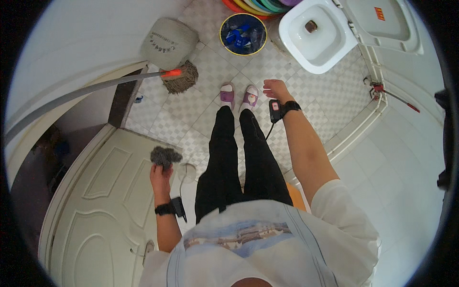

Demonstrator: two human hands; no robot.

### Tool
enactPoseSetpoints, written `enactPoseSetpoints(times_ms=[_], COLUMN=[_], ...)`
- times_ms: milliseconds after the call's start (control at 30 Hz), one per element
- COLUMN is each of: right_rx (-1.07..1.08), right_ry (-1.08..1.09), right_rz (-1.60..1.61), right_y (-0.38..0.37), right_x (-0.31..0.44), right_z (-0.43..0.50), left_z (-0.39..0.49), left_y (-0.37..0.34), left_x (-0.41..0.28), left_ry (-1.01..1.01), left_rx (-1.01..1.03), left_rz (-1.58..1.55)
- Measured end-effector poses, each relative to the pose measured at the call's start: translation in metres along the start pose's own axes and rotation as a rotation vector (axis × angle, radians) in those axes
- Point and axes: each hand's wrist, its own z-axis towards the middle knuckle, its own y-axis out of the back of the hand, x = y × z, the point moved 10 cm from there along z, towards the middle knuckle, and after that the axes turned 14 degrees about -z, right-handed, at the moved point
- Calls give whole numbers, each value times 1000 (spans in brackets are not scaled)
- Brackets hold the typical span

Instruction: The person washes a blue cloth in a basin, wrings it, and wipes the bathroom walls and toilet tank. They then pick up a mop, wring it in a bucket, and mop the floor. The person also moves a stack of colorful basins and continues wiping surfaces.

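My left hand [161, 179] holds a grey, fluffy cloth or scrubber [165, 156] by its lower edge, in front of the white panelled door [107, 201]. Nothing shows in my right hand [276, 89], which hangs above the tiled floor to the right of my feet, its fingers slightly curled. A strap with a small black device [275, 110] is on each wrist. Ahead of my slippers [250, 96] stands a round bin [243, 34] with a yellow rim, lined with a dark bag and holding blue items. The toilet [317, 36] is beyond my right hand, its lid raised.
A mop [179, 78] with a long grey handle lies at the left, beside a grey sack [168, 43] bearing writing. Several coloured basins [251, 8] are behind the bin. White pipes [376, 71] and a red valve [377, 88] run along the right wall.
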Motion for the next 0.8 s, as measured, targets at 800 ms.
enactPoseSetpoints(times_ms=[800], right_rx=[-233], right_ry=[479], right_rz=[-573], right_y=[-98], right_x=[2], right_z=[195], left_z=[11], left_y=[91], left_x=[166], left_ry=[310], left_rx=[-362], left_rz=[-278])
